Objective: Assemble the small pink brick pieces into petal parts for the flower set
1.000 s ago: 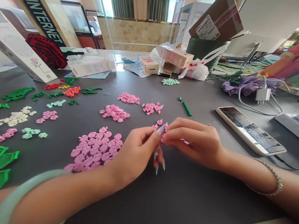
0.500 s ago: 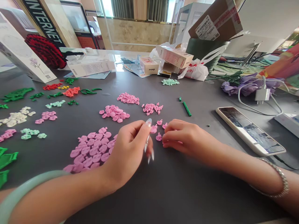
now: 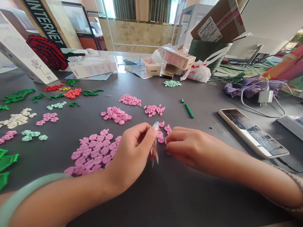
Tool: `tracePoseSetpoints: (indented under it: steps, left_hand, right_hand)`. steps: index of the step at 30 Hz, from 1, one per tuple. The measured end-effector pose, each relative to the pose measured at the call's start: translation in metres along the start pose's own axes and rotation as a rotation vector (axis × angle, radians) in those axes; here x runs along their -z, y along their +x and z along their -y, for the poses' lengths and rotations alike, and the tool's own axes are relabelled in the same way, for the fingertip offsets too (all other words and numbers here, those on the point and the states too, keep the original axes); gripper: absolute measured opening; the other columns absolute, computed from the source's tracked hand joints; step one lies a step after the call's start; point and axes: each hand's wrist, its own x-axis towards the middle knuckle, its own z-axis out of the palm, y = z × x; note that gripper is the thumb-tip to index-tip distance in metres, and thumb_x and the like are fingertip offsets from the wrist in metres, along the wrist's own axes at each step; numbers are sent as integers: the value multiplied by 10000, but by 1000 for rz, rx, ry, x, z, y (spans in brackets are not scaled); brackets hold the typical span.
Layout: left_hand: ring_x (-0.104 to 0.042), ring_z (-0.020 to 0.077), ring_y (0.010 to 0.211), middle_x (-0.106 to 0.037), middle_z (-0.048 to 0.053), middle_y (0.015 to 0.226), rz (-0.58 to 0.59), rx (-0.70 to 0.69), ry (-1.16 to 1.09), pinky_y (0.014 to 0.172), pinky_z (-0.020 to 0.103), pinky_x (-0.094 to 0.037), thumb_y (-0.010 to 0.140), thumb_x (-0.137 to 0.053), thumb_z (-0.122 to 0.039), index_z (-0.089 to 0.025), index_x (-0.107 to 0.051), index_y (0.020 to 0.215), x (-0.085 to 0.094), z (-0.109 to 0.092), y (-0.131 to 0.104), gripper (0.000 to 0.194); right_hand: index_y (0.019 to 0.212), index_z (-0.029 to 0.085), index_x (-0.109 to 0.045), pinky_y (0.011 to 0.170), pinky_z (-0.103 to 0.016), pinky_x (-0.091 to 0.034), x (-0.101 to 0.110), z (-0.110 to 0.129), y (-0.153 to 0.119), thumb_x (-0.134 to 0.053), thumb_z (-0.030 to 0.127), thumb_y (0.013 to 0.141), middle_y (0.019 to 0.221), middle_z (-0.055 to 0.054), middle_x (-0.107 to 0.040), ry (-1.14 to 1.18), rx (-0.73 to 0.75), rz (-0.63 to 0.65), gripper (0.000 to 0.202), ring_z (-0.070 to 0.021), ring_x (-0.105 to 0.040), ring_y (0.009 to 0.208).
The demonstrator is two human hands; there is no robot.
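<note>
Near the middle of the dark table, my left hand (image 3: pixel 139 148) is closed, thumb pressed to the fingers; whatever it pinches is hidden. My right hand (image 3: pixel 187 143) is curled just to its right, fingertips down at the table by a few small pink building pieces (image 3: pixel 168 129). Whether those fingertips hold a piece I cannot make out. Beside my left wrist lies a spread of pink petal-shaped pieces (image 3: pixel 94 151). Beyond my hands are piles of round pink pieces (image 3: pixel 115 115), small pink pieces (image 3: pixel 154 110) and more pink bits (image 3: pixel 130 100).
A phone (image 3: pixel 253 132) lies at right, near a charger (image 3: pixel 265 96) with its cable and purple flowers (image 3: pixel 251 85). A green rod (image 3: pixel 189 111) lies beyond my right hand. Green leaf pieces (image 3: pixel 8 161), cream pieces (image 3: pixel 17 119) and other small piles are at left. Boxes (image 3: pixel 176 58) stand at the back.
My left hand has shifted slightly right, closer to my right hand. My right hand has moved a little toward me and its fingers have curled in more.
</note>
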Motion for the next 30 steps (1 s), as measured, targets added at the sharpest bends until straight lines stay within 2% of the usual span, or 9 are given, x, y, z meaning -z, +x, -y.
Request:
tracePoseSetpoints:
  steps: [7, 19, 21, 24, 27, 30]
  left_hand:
    - [-488, 78, 453, -480, -56, 476, 11, 7, 26, 481, 182, -428, 911, -420, -284, -184, -408, 566, -1, 1, 1, 358]
    - [-501, 83, 471, -493, -50, 504, 46, 12, 43, 488, 181, -433, 901, -424, -299, -182, -424, 588, 1, 1, 3, 335]
    - [-504, 84, 473, -494, -49, 508, 54, 20, 35, 485, 182, -436, 900, -426, -296, -182, -428, 595, 0, 0, 3, 325]
    - [-500, 85, 458, -489, -51, 502, 78, 35, 15, 468, 183, -434, 902, -427, -309, -184, -432, 607, 0, 0, 3, 321]
    - [-498, 81, 444, -494, -51, 497, 109, 34, 7, 461, 180, -430, 902, -430, -317, -182, -436, 609, -1, -1, 3, 323]
    - [-506, 83, 447, -500, -49, 502, 133, 19, 2, 464, 180, -438, 900, -435, -313, -180, -455, 619, -1, -1, 3, 311]
  right_hand:
    - [805, 172, -655, 557, -224, -386, 0, 0, 0, -576, 111, 805, 762, -38, -570, 16, -178, 15, 100, -122, -530, 622]
    - [741, 154, -618, 562, -211, -391, 3, -1, 2, -522, 41, 808, 775, -40, -601, 85, -176, 93, 163, -118, -558, 657]
    - [760, 154, -620, 565, -223, -401, 3, -1, 2, -511, 78, 825, 759, -48, -616, 66, -159, 34, 147, -128, -564, 650]
    - [750, 167, -614, 545, -217, -412, 3, -1, 1, -529, 124, 821, 670, -18, -630, 139, -214, -141, 119, -110, -554, 575]
    - [701, 178, -604, 555, -201, -451, 6, 0, 1, -579, 120, 771, 652, 8, -647, 386, -339, -303, 95, -96, -574, 570]
    - [685, 176, -605, 537, -210, -481, 6, 0, 2, -639, 165, 735, 684, -1, -650, 684, -407, -364, 62, -109, -592, 600]
